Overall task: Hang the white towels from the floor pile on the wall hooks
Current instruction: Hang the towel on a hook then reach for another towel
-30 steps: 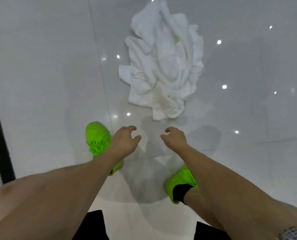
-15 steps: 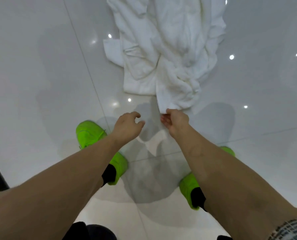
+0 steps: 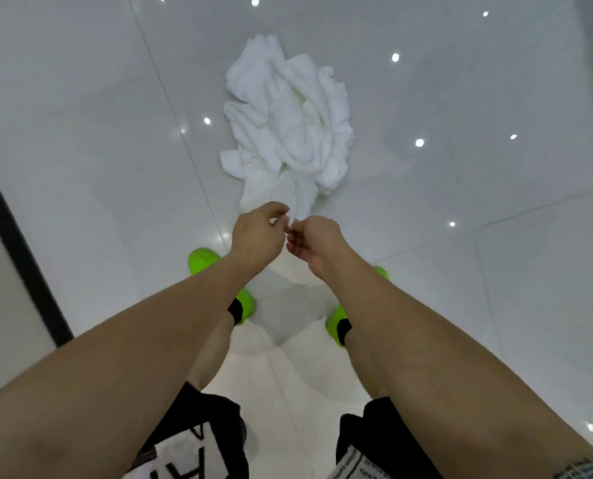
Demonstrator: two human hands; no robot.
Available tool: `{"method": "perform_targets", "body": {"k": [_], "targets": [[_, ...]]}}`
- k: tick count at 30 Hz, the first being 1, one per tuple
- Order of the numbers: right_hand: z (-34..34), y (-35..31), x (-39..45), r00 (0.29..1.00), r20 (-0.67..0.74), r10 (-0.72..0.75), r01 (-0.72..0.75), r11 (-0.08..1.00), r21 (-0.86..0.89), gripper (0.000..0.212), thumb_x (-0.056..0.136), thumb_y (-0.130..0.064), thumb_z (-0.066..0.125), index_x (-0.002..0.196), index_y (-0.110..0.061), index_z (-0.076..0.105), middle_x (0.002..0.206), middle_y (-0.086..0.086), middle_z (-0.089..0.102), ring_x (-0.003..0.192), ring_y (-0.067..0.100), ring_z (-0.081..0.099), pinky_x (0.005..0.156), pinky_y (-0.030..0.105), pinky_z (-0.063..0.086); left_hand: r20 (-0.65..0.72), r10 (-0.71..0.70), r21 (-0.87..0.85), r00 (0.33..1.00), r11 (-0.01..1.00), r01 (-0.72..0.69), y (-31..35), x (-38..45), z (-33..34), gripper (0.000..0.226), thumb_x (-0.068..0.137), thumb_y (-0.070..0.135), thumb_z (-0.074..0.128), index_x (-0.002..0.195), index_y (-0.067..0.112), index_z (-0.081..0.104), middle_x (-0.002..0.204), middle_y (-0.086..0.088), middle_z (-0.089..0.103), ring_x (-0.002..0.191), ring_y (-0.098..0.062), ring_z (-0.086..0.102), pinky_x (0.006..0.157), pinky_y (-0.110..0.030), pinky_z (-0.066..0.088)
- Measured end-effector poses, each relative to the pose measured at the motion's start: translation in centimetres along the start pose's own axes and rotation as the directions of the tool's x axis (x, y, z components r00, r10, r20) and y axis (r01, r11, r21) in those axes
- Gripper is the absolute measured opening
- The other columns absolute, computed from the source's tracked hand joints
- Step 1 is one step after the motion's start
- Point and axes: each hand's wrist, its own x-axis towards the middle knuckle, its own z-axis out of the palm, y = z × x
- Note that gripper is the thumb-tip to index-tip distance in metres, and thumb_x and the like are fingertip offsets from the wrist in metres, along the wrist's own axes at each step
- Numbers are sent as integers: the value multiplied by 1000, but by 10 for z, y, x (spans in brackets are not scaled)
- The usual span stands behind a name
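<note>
We have both hands out in front of us, low over the floor. The right hand has its fingers pinched on the near corner of a towel, and the left hand has its fingers curled in around the same corner, just beside the right ones; whether the left has actually closed on cloth we cannot tell, since the fabric there is small and bright. The rest of the towel pile lies just beyond our fingers, crumpled and tangled together, with the pinched strip running from our fingers back into it. No hooks show in this view

What worries us most is the tangle: if we lift by this one corner, the folds beyond our fingers may drag a second towel up with it, or the whole heap may slide across the glossy floor instead of letting one piece go. The hold is only a fingertip pinch on a thin edge, so the weight of the hanging cloth could pull it free as it rises. Our green shoes stand just behind and below our fingers, and a trailing end could catch underfoot and trip us on the slick tiles
</note>
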Motion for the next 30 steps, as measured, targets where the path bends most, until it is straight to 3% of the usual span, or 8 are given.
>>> {"method": "perform_targets", "body": {"k": [3, 8, 11, 16, 21, 24, 27, 30], "targets": [[-4, -28, -71, 999, 28, -45, 45, 999, 5, 8, 92, -1, 59, 97, 2, 64, 78, 9, 62, 61, 15, 53, 59, 26, 53, -24, 71, 42, 997, 997, -70, 54, -36, -37, 13, 91, 25, 61, 92, 36, 69, 84, 19, 69, 80, -5, 65, 63, -13, 42], [-43, -123, -197, 972, 85, -220, 217, 975, 44, 7, 90, 1, 59, 93, 1, 66, 79, 11, 63, 61, 17, 53, 63, 28, 52, 75, 369, 187, 927, 908, -376, 187, -96, -94, 11, 88, 29, 70, 98, 28, 66, 104, 10, 66, 90, -13, 62, 76, -24, 42], [-76, -170, -261, 936, 106, -336, 328, 941, 84, 9, 89, 0, 54, 91, 1, 63, 70, 10, 61, 56, 18, 53, 59, 29, 52, 88, 505, 233, 858, 827, -511, 266, -126, -109, 16, 85, 33, 74, 90, 20, 67, 99, 6, 64, 89, -13, 58, 72, -22, 38], [-113, -204, -317, 906, 72, -418, 413, 908, 71, 13, 87, -14, 56, 86, -5, 64, 65, 6, 62, 52, 17, 54, 54, 27, 50, 47, 514, 194, 857, 836, -512, 341, -147, -105, 9, 89, 26, 66, 83, 22, 63, 83, -1, 67, 85, -21, 62, 72, -31, 50], [-219, -277, -428, 757, -80, -648, 653, 753, 78, 30, 90, -40, 65, 78, -12, 63, 62, 2, 59, 48, 16, 51, 52, 27, 49, 25, 712, 192, 702, 686, -702, 503, -226, -87, 11, 93, 31, 58, 83, 28, 59, 74, -2, 69, 76, -25, 64, 67, -36, 53], [-280, -306, -490, 625, -162, -764, 779, 623, 66, 24, 91, -35, 65, 83, -12, 67, 63, 1, 59, 52, 15, 51, 49, 25, 48, 2, 807, 228, 590, 574, -786, 583, -273, -67, 13, 93, 38, 57, 84, 29, 58, 72, 1, 65, 71, -19, 62, 60, -30, 49], [-333, -319, -541, 501, -233, -833, 861, 508, 35, 12, 89, -22, 67, 85, -11, 66, 66, 4, 59, 52, 16, 48, 46, 25, 40, -11, 853, 189, 523, 515, -836, 659, -317, -42, 15, 90, 34, 56, 80, 23, 58, 77, -1, 66, 78, -22, 64, 72, -37, 56], [-380, -322, -572, 393, -272, -878, 903, 424, -65, 7, 86, -8, 65, 92, -8, 69, 80, 9, 70, 61, 17, 61, 51, 28, 54, -4, 880, 140, 474, 470, -872, 726, -354, -6, 15, 90, 31, 55, 80, 20, 59, 69, -1, 70, 78, -18, 67, 76, -38, 55]]}}
